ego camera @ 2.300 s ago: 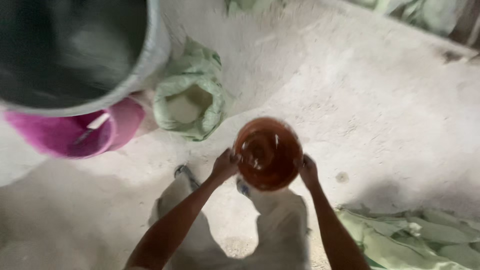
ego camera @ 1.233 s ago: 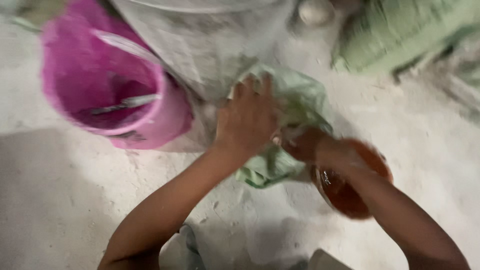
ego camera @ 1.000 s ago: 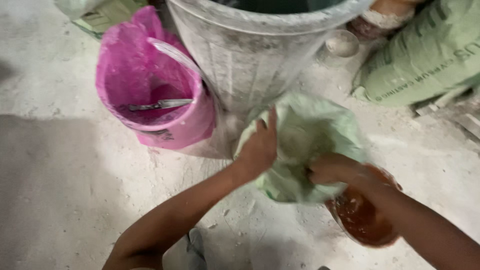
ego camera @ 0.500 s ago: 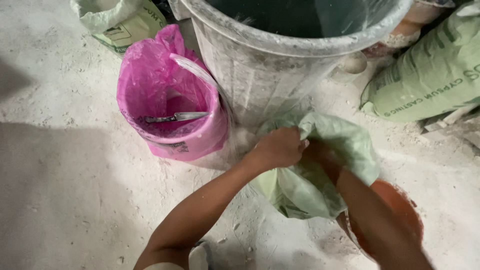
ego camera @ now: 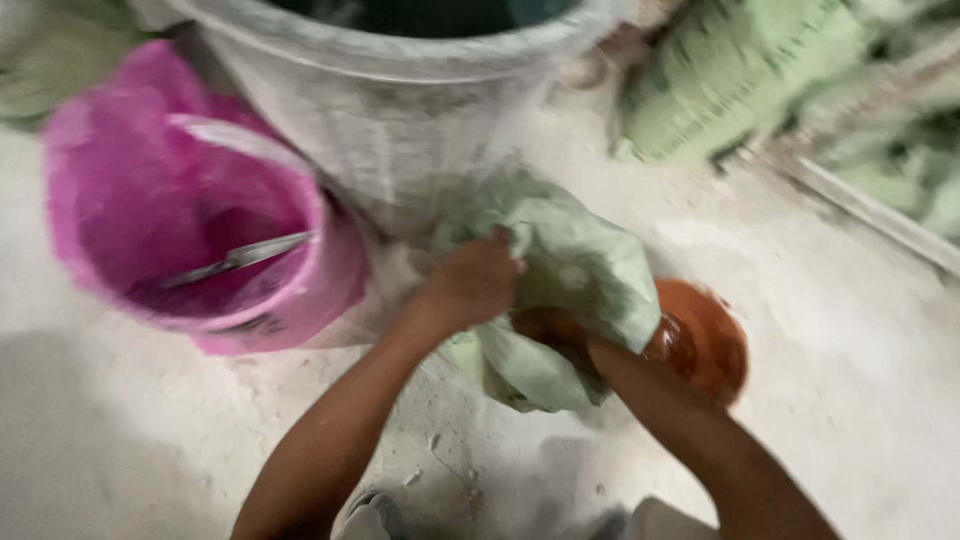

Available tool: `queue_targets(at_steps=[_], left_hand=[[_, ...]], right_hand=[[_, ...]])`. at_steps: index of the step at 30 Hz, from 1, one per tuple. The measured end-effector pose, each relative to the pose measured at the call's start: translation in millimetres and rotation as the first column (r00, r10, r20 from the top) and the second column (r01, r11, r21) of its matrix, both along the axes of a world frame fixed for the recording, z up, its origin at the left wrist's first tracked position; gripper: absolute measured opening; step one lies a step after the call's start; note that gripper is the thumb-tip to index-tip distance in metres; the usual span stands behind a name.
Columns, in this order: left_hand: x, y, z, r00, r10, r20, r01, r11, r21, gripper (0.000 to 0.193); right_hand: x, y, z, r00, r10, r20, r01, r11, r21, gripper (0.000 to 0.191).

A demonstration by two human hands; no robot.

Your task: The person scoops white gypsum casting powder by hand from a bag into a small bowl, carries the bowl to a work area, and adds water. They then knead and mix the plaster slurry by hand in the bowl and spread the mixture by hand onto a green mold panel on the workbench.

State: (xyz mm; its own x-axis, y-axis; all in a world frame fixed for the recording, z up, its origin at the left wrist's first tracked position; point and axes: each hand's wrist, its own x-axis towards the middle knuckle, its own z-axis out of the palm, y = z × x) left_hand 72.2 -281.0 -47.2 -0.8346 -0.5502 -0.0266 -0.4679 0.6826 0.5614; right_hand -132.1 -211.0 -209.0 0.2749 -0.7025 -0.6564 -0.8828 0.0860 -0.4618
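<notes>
My left hand (ego camera: 470,285) grips the rim of a pale green woven sack (ego camera: 570,270) that stands on the dusty floor against a big grey drum. My right hand (ego camera: 560,335) reaches under the sack's folded edge and holds a brown round bowl (ego camera: 705,340), which is tilted beside the sack's right side. The fingers of my right hand are mostly hidden by the sack cloth. The picture is blurred by motion.
A large grey drum (ego camera: 400,110) stands just behind the sack. A pink bucket (ego camera: 200,240) with a metal handle and a tool inside stands to the left. Full green sacks (ego camera: 740,90) lie at the upper right. The floor (ego camera: 850,330) is white with dust.
The view has dropped closer to the sack. My left hand has kept its hold on the sack's rim, and my right hand has brought the brown bowl against the sack's right side.
</notes>
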Motion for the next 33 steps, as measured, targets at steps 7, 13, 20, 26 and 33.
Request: queue_targets(at_steps=[7, 13, 20, 26, 33], left_hand=[[6, -41, 22, 0.944, 0.211, -0.254, -0.194, 0.977, 0.090, 0.048], [-7, -51, 30, 0.976, 0.212, -0.049, -0.197, 0.956, 0.217, 0.046], [-24, -56, 32, 0.974, 0.205, -0.102, -0.180, 0.961, 0.210, 0.055], [-27, -87, 39, 0.985, 0.135, -0.112, -0.107, 0.968, 0.226, 0.052], [-29, -84, 45, 1.000, -0.008, 0.007, 0.006, 0.977, 0.211, 0.065]], right_hand=[[-73, -34, 21, 0.967, -0.255, 0.020, 0.255, 0.967, 0.001, 0.038], [-72, -35, -2, 0.920, -0.327, -0.216, 0.277, 0.933, -0.231, 0.037], [-26, 4, -16, 0.940, -0.320, -0.117, 0.302, 0.942, -0.148, 0.037], [-44, -20, -6, 0.931, -0.363, 0.050, 0.365, 0.929, -0.059, 0.037], [-59, -69, -10, 0.882, -0.438, -0.172, 0.391, 0.886, -0.251, 0.036]])
